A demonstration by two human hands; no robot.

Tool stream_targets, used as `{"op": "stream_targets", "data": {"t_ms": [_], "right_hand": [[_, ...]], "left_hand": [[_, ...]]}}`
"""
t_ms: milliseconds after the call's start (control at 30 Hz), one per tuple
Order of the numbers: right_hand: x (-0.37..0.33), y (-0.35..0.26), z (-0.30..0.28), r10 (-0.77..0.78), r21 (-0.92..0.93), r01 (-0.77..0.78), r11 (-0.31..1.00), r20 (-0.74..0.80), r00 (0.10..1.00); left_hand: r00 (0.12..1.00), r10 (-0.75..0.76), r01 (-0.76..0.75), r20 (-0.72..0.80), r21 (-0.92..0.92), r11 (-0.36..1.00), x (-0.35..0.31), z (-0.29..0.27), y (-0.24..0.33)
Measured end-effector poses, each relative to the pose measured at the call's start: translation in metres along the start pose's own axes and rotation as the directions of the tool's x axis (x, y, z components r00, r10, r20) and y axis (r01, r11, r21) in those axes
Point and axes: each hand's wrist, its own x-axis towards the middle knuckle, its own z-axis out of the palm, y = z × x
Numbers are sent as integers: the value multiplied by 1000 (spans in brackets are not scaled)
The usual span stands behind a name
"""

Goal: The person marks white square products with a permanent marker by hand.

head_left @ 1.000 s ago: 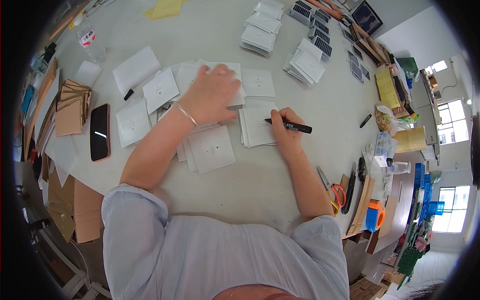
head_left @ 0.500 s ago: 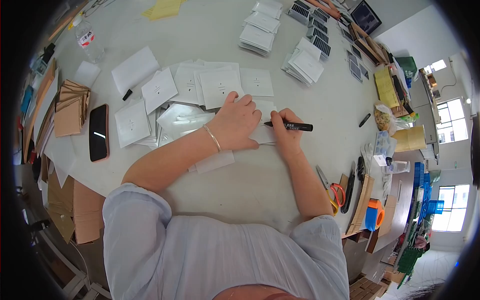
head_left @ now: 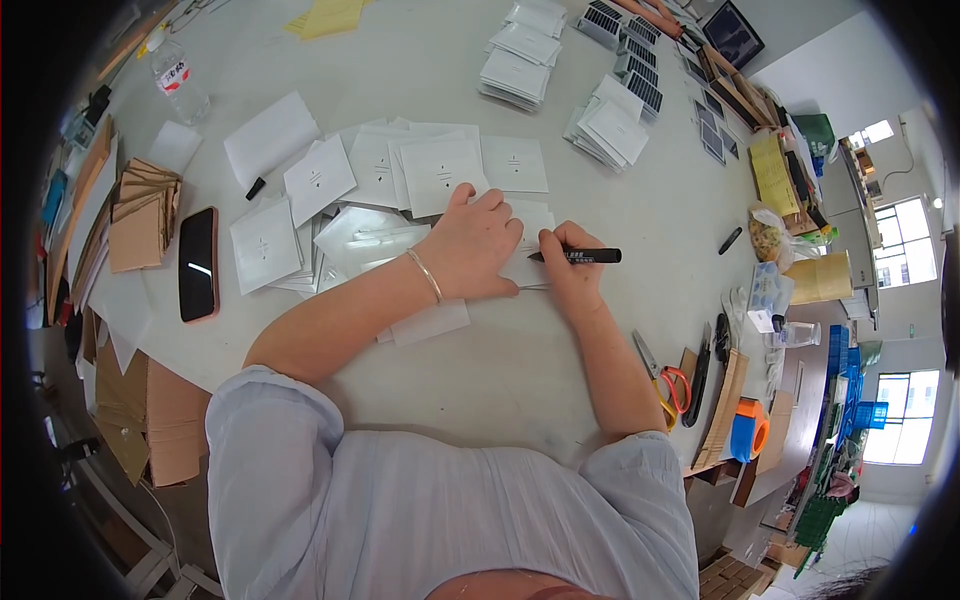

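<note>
My right hand (head_left: 572, 270) grips a black marker pen (head_left: 595, 256), its tip pointing left onto a white square packet (head_left: 525, 262). My left hand (head_left: 472, 245) lies over the left part of that packet with fingers spread, holding it down on the table. Other white packets with small dark marks, such as one marked packet (head_left: 440, 172), lie overlapping just beyond the left hand. A shiny clear-wrapped packet (head_left: 358, 238) rests beside my left wrist. The black pen cap (head_left: 255, 189) lies farther left, on the table near a plain white sheet (head_left: 270, 138).
A phone (head_left: 198, 265) and brown cardboard pieces (head_left: 140, 225) lie at the left, near a water bottle (head_left: 178, 82). Stacked white packets (head_left: 518, 65) stand at the far side. Scissors (head_left: 665, 378), a box cutter (head_left: 700, 375) and a tape dispenser (head_left: 748, 430) are at the right.
The marker and my right hand have shifted very slightly left and down. My left hand stays in place on the packet.
</note>
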Motion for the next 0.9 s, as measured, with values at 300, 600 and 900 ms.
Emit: {"op": "stream_targets", "data": {"t_ms": [300, 600, 900], "right_hand": [[-1, -1, -4, 143, 207, -132, 969, -42, 989], [5, -3, -5, 373, 502, -224, 835, -218, 902], [3, 2, 4, 82, 70, -80, 994, -22, 996]], "left_hand": [[1000, -18, 19, 17, -32, 999, -2, -1, 1], [989, -111, 121, -94, 105, 987, -6, -43, -29], [991, -111, 119, -76, 102, 988, -8, -40, -22]]}}
